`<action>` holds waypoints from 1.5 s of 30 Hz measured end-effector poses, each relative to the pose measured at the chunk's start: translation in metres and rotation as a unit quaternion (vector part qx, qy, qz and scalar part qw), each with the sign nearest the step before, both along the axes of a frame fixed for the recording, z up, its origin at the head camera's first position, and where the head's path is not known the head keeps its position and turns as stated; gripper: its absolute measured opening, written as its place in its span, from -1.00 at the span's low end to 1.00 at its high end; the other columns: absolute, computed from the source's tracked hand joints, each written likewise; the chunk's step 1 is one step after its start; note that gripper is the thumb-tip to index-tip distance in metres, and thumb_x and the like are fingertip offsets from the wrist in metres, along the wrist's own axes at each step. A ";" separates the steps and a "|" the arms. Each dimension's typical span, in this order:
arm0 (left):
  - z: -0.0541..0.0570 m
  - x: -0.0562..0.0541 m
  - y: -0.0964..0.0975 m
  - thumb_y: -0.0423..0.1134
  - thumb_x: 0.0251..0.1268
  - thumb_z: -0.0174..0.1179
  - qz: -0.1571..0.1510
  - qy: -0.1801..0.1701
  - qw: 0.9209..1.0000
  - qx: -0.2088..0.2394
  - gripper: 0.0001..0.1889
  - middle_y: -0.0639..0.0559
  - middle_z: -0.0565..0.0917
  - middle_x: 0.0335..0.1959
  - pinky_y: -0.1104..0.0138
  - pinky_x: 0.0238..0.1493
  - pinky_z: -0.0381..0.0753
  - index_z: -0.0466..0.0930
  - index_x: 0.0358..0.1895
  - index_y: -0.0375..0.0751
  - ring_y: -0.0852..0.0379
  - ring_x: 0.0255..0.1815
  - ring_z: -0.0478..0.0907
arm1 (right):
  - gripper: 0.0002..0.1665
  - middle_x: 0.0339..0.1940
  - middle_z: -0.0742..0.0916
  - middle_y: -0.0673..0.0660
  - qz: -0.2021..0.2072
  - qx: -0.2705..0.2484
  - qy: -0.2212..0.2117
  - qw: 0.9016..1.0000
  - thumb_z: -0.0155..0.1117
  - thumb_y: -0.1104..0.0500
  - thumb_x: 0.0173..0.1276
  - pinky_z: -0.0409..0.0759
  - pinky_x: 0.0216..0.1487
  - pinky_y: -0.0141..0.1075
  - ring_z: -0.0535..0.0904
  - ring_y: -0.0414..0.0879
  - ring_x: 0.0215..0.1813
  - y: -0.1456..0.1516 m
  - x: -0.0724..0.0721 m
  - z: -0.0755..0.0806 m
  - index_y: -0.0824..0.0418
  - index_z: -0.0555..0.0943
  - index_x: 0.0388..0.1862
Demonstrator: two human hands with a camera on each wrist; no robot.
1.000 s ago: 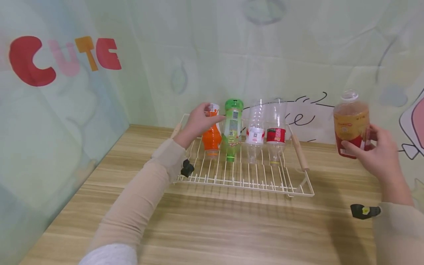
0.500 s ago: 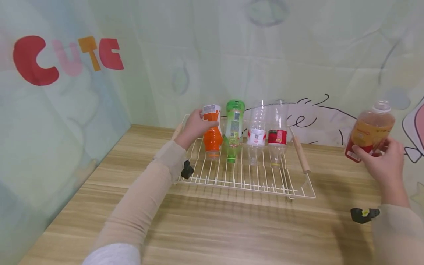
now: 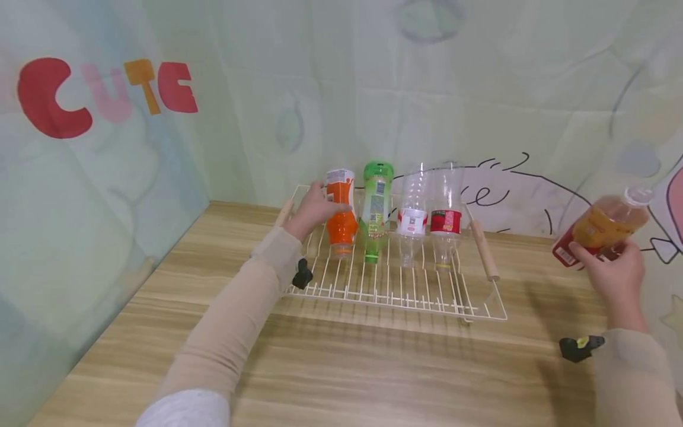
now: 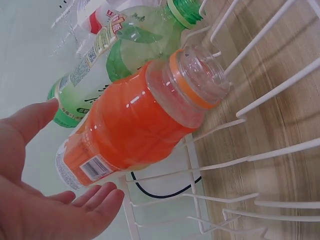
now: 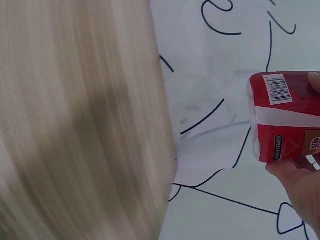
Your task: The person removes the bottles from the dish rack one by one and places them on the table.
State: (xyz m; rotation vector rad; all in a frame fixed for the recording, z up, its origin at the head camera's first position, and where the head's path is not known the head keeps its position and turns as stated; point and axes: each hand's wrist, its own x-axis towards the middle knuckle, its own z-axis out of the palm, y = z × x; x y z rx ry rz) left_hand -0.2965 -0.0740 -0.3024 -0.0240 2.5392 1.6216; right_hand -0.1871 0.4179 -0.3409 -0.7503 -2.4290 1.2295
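An orange-labelled plastic bottle (image 3: 341,228) leans neck-down on the white wire rack (image 3: 368,293). My left hand (image 3: 313,210) is beside its raised base. In the left wrist view the thumb and fingers of the left hand (image 4: 60,200) are spread, with the orange bottle (image 4: 135,120) lying beyond them, not gripped. Off to the right, my right hand (image 3: 619,276) grips an uncapped bottle (image 3: 600,228) with a yellow and red label. It is held in the air, tilted with its mouth up to the right. Its red lower end shows in the right wrist view.
To the right of the orange bottle, a green bottle (image 3: 376,207) and two clear bottles, one white-labelled (image 3: 411,222) and one red-labelled (image 3: 446,222), also lean neck-down on the rack. A wooden handle (image 3: 484,249) runs along its right side. The wooden table (image 3: 373,367) meets a printed backdrop.
My right hand has moved right and tipped its bottle from nearly upright toward the right. My left hand has drawn slightly down and left from the orange bottle's base, uncovering more of its label.
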 end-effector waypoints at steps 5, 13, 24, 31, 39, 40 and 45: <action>-0.003 -0.003 -0.002 -0.22 0.15 0.34 -0.002 -0.016 1.000 -0.010 -0.06 -0.26 0.23 0.41 0.04 0.28 0.41 -0.10 0.49 -0.28 -0.17 0.35 0.29 | 0.08 0.55 0.08 0.33 0.006 -0.016 -0.011 1.000 0.14 -0.24 0.32 0.14 0.45 0.06 0.04 0.25 0.52 0.005 -0.002 -0.008 0.25 -0.14 0.54; -0.006 -0.009 -0.001 -0.23 0.16 0.34 -0.010 -0.037 0.999 -0.006 -0.11 -0.24 0.27 0.34 0.05 0.28 0.41 -0.06 0.44 -0.30 -0.15 0.27 0.32 | 0.07 0.51 0.14 0.37 0.004 -0.018 -0.005 1.000 0.15 -0.21 0.33 0.17 0.45 0.04 0.12 0.27 0.46 0.012 -0.010 -0.023 0.33 -0.10 0.52; -0.011 -0.011 0.003 -0.25 0.16 0.33 -0.003 -0.055 0.998 0.014 -0.18 -0.24 0.32 0.29 0.09 0.21 0.49 0.01 0.38 -0.33 -0.14 0.20 0.40 | 0.10 0.56 0.05 0.32 -0.017 -0.054 -0.021 0.998 0.15 -0.22 0.32 0.08 0.48 0.04 0.01 0.23 0.53 0.020 -0.014 -0.041 0.29 -0.17 0.54; -0.015 -0.016 0.005 -0.22 0.12 0.38 -0.002 -0.049 0.999 0.008 -0.13 -0.23 0.29 0.35 0.10 0.25 0.45 0.00 0.38 -0.32 -0.13 0.24 0.40 | 0.21 0.57 0.04 0.25 -0.056 -0.088 -0.035 0.994 0.20 -0.34 0.21 0.03 0.50 -0.02 -0.03 0.15 0.55 0.034 -0.017 -0.059 0.18 -0.18 0.55; -0.019 -0.017 0.007 -0.23 0.11 0.39 -0.001 -0.066 0.998 0.009 -0.13 -0.20 0.36 0.28 0.10 0.24 0.45 0.02 0.39 -0.29 -0.11 0.18 0.43 | 0.18 0.57 -0.01 0.30 -0.056 -0.094 -0.054 0.993 0.18 -0.26 0.28 -0.05 0.51 0.01 -0.11 0.18 0.57 0.037 -0.007 -0.060 0.27 -0.22 0.54; -0.019 -0.016 0.007 -0.24 0.10 0.39 -0.004 -0.069 0.998 0.011 -0.13 -0.20 0.37 0.27 0.10 0.24 0.46 0.02 0.39 -0.29 -0.11 0.17 0.43 | 0.18 0.57 -0.02 0.32 -0.055 -0.094 -0.056 0.993 0.18 -0.26 0.28 -0.06 0.51 0.02 -0.12 0.18 0.57 0.037 -0.006 -0.060 0.29 -0.23 0.54; -0.020 -0.016 0.007 -0.24 0.09 0.39 -0.012 -0.081 0.996 0.025 -0.10 -0.20 0.36 0.27 0.08 0.24 0.45 -0.01 0.41 -0.28 -0.12 0.17 0.43 | 0.19 0.54 0.03 0.39 -0.054 -0.078 -0.057 0.994 0.19 -0.26 0.27 -0.03 0.50 0.05 -0.06 0.24 0.54 0.037 -0.004 -0.064 0.36 -0.20 0.52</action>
